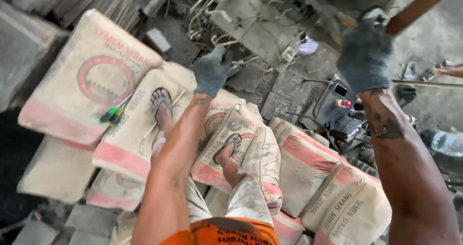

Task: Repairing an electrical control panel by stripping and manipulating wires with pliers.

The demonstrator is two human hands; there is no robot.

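My left hand (212, 71) wears a grey glove and reaches out over broken slabs and loose wires (226, 38). I see only its back, so its fingers are hidden. My right hand (364, 57), also in a grey glove, is raised and closed around the lower end of a brown pole (419, 4) that slants up to the right. Both of my feet are in sandals, the left foot (161, 107) and the right foot (230, 151), and they stand on stacked tan cement bags (91, 76) with red bands.
Two green-handled screwdrivers (112, 116) lie on a bag by my left foot. A dark machine with a small switch panel (340, 105) sits below my right hand. A plastic bottle (446, 143) lies at the right edge. Another person's foot (448, 70) shows at far right.
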